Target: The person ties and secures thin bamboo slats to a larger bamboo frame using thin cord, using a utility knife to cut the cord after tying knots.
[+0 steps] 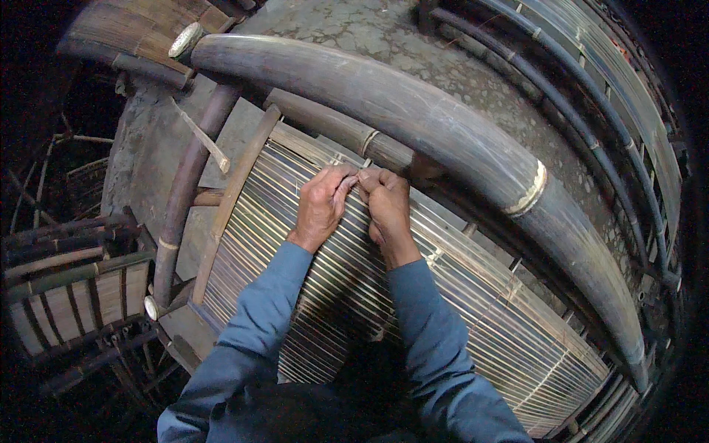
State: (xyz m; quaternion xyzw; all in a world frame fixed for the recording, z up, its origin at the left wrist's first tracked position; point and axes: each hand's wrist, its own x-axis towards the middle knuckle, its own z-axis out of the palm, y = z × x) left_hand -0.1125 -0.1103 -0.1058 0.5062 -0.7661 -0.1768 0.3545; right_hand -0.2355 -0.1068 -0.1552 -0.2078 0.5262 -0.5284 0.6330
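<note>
Both of my hands meet over the far edge of a bamboo slat panel point(251, 244), whose thin strips lie side by side. My left hand point(323, 203) is closed in a pinch, thumb and fingertips pressed together. Touching it, or nearly so, my right hand point(385, 207) pinches at the same spot. What lies between the fingertips is too small to make out. Short pale ends of a tie point(367, 163) show just beyond the fingers. Farther right along that edge sits another pale binding point(436, 256).
A thick dark bamboo pole point(369, 81) arches across just beyond the panel, with a thinner bamboo rail point(325, 122) beneath it. An upright bamboo post point(188, 184) stands at the left. Slatted bamboo furniture point(81, 295) is at lower left, and long bamboo poles point(569, 103) run at far right.
</note>
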